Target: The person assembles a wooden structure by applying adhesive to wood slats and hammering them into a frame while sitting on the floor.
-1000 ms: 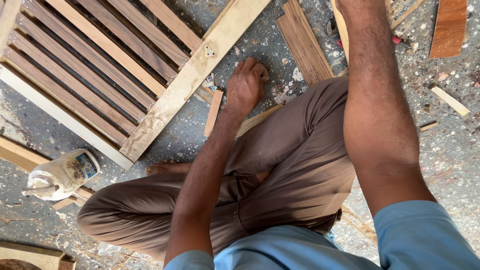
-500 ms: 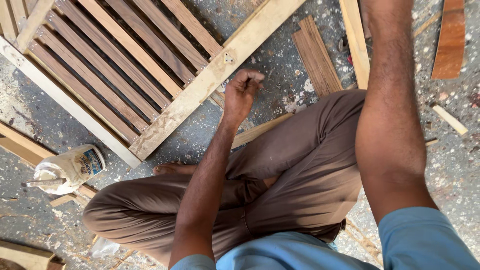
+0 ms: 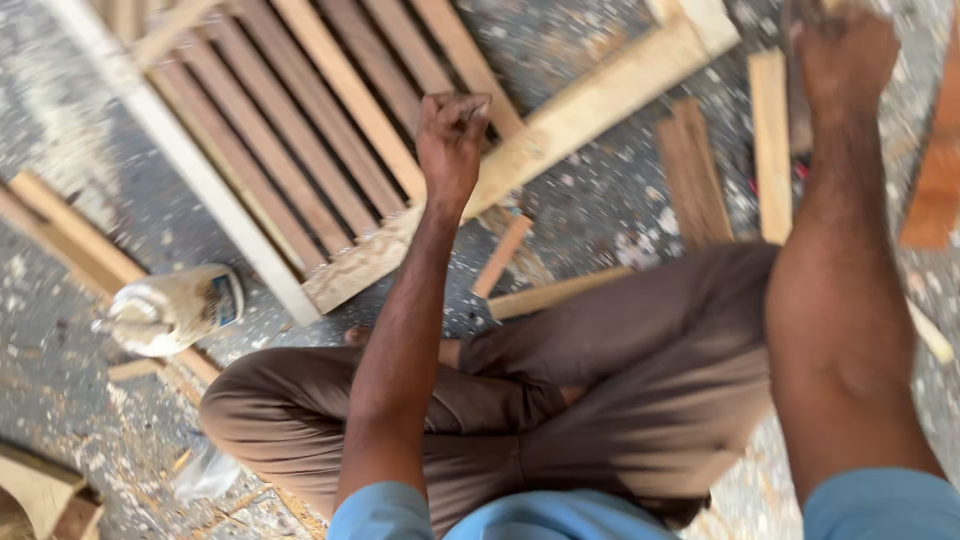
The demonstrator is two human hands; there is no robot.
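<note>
Head view, left hand: my left hand (image 3: 452, 135) is bunched tight, fingertips pressed on the pale slatted wooden frame (image 3: 600, 95) at its thick side rail.
Right hand: my right hand (image 3: 845, 55) is raised and blurred; grip unclear.
Doing it well: I judge I should press steadily and keep the rail flat.

A slatted wooden frame (image 3: 330, 150) of pale rails and darker parallel slats lies flat on the dusty floor toward eleven o'clock, its light side rail (image 3: 590, 110) running diagonally up toward one o'clock.
</note>
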